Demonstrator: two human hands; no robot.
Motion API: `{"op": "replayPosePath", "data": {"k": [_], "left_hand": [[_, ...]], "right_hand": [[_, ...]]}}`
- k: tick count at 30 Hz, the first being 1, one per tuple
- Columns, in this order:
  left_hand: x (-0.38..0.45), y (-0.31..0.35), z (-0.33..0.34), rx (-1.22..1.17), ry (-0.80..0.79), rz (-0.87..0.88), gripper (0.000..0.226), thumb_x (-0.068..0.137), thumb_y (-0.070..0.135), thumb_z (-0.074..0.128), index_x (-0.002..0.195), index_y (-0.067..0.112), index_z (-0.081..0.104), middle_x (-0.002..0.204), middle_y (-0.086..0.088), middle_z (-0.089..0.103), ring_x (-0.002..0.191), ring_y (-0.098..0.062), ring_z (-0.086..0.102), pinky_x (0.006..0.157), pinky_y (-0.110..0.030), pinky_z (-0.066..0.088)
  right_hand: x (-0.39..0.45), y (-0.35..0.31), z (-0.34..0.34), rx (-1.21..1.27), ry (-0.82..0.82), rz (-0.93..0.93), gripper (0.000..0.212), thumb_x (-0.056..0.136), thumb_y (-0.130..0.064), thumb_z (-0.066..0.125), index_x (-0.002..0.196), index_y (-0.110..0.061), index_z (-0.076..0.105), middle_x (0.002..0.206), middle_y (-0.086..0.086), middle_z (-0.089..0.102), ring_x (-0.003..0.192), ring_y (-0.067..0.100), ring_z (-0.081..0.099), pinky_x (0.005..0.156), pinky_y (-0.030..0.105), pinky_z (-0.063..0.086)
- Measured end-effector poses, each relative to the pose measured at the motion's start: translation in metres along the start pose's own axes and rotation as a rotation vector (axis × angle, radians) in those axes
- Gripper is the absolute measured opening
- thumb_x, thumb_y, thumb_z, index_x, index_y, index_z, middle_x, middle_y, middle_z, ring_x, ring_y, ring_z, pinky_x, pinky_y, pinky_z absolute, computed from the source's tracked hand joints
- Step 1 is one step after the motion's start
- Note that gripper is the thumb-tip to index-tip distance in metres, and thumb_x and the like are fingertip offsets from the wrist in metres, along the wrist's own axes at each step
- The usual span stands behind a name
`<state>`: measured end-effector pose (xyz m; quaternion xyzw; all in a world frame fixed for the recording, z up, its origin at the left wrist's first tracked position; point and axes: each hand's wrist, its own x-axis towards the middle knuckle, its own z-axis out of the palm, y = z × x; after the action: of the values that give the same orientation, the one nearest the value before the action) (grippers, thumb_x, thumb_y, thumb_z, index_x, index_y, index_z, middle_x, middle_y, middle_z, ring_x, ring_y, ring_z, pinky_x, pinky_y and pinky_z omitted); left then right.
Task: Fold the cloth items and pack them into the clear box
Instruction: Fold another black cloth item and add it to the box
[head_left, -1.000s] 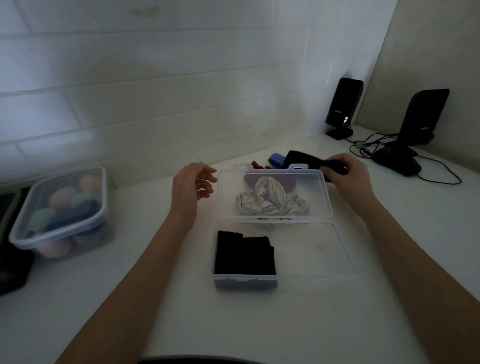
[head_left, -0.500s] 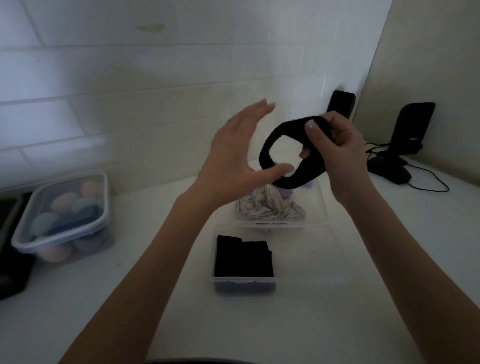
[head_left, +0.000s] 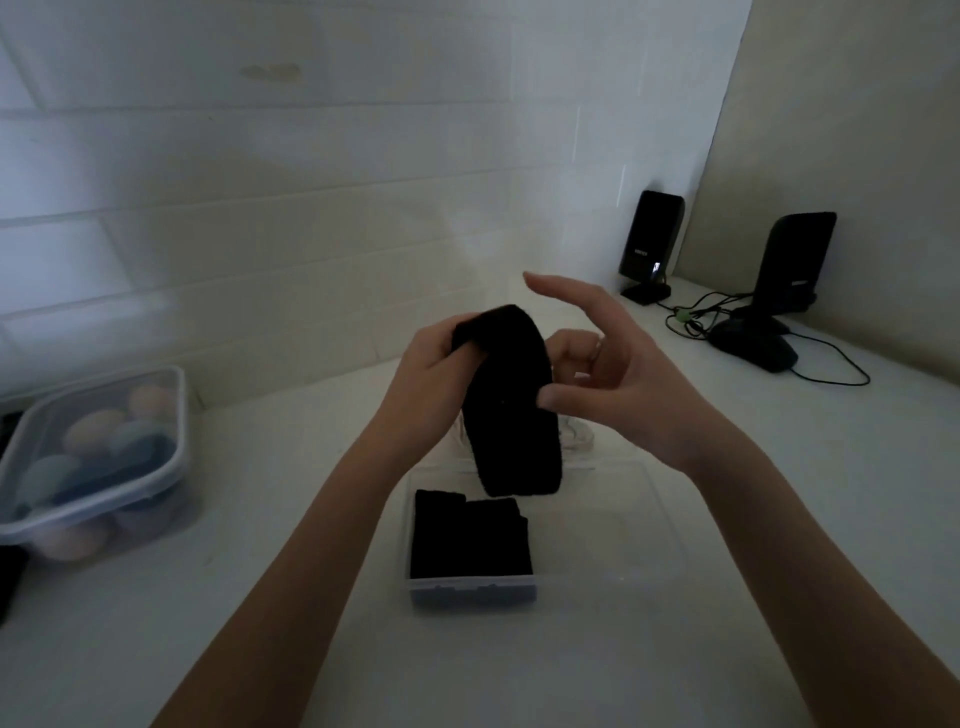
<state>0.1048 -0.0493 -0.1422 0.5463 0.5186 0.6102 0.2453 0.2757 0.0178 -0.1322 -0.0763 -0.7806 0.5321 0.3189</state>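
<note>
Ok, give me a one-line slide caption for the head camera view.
Left hand holds a black cloth band above the clear box, right hand open beside it.

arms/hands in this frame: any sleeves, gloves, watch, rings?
Both forearms are bare as far as the frame shows: no sleeves, gloves or watch. The left hand and the right hand show no clear rings or markings, though the dim light hides fine detail. Nails look short.

One head-worn camera looks forward and down, close over a white counter (head_left: 779, 519); tiled wall (head_left: 311, 208) at twelve o'clock.
</note>
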Motion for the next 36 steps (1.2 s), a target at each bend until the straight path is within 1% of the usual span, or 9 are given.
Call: {"op": "replayPosePath", "data": {"k": [4,6,11,17,23,25,29,32,36], "left_hand": [[-0.006,0.002,-0.001,-0.05,-0.117,-0.151,0.037,0.083,0.033,0.044,0.093,0.003,0.065,0.085,-0.013,0.065,0.077,-0.029,0.064,0.078,-0.042,0.049],[-0.01,0.004,-0.001,-0.239,-0.196,-0.258,0.037,0.084,0.035,0.042,0.092,0.01,0.068,0.09,-0.009,0.072,0.084,-0.032,0.07,0.086,-0.047,0.053],[-0.013,0.011,0.005,-0.481,-0.346,-0.339,0.054,0.078,0.057,0.046,0.11,0.018,0.063,0.108,-0.004,0.071,0.088,-0.026,0.07,0.075,-0.036,0.058],[-0.022,0.01,0.001,-0.032,-0.462,-0.197,0.03,0.07,0.019,0.077,0.099,0.022,0.069,0.095,0.002,0.076,0.094,-0.017,0.071,0.09,-0.029,0.053],[-0.025,0.011,0.007,-0.078,-0.518,-0.236,0.017,0.084,0.012,0.062,0.099,0.005,0.066,0.083,0.0,0.074,0.084,-0.022,0.072,0.078,-0.024,0.055],[-0.026,0.013,0.006,-0.102,-0.548,-0.25,0.018,0.079,0.017,0.065,0.094,0.006,0.067,0.083,-0.003,0.074,0.083,-0.024,0.072,0.077,-0.027,0.055],[-0.027,0.016,0.006,-0.062,-0.619,-0.262,0.022,0.073,0.012,0.071,0.094,0.011,0.065,0.08,0.004,0.075,0.081,-0.019,0.072,0.078,-0.029,0.055],[-0.027,0.016,0.006,0.006,-0.65,-0.247,0.024,0.075,0.003,0.071,0.094,0.017,0.065,0.08,0.012,0.074,0.081,-0.011,0.071,0.076,-0.021,0.054],[-0.026,0.013,0.007,-0.061,-0.555,-0.271,0.01,0.083,0.003,0.062,0.09,0.01,0.065,0.075,0.0,0.074,0.073,-0.018,0.072,0.066,-0.022,0.055]], "right_hand": [[0.005,-0.002,0.013,-0.037,0.133,-0.036,0.062,0.077,0.005,0.069,0.127,-0.024,0.049,0.067,-0.012,0.061,0.058,0.012,0.047,0.065,0.022,0.049],[0.006,-0.001,0.017,-0.1,0.243,-0.054,0.055,0.076,0.002,0.071,0.121,-0.023,0.054,0.068,-0.01,0.061,0.059,0.017,0.047,0.066,0.023,0.051],[0.007,0.002,0.021,-0.29,0.355,-0.021,0.043,0.077,-0.006,0.072,0.117,-0.021,0.061,0.079,0.001,0.053,0.059,0.005,0.043,0.066,0.01,0.042],[0.008,0.005,0.02,-0.276,0.351,0.027,0.012,0.079,-0.021,0.067,0.085,-0.026,0.059,0.089,-0.004,0.06,0.072,-0.001,0.053,0.062,0.012,0.04],[0.006,0.002,0.018,0.018,0.376,0.05,0.01,0.09,-0.018,0.058,0.086,-0.011,0.051,0.06,0.003,0.064,0.057,0.037,0.051,0.057,0.037,0.041],[0.008,0.003,0.019,0.032,0.423,0.052,0.016,0.09,-0.022,0.058,0.091,-0.007,0.052,0.065,0.015,0.065,0.06,0.036,0.056,0.059,0.039,0.046],[0.008,0.003,0.019,0.068,0.469,0.072,0.029,0.089,-0.034,0.059,0.093,-0.006,0.053,0.091,0.045,0.06,0.08,0.062,0.057,0.073,0.069,0.045],[0.008,0.005,0.017,0.108,0.504,0.116,0.028,0.09,-0.036,0.058,0.095,-0.009,0.055,0.096,0.041,0.063,0.089,0.057,0.061,0.081,0.066,0.046],[0.008,0.006,0.017,0.188,0.425,0.187,0.05,0.081,-0.049,0.063,0.111,-0.009,0.056,0.106,0.035,0.064,0.102,0.056,0.057,0.09,0.064,0.043]]}}
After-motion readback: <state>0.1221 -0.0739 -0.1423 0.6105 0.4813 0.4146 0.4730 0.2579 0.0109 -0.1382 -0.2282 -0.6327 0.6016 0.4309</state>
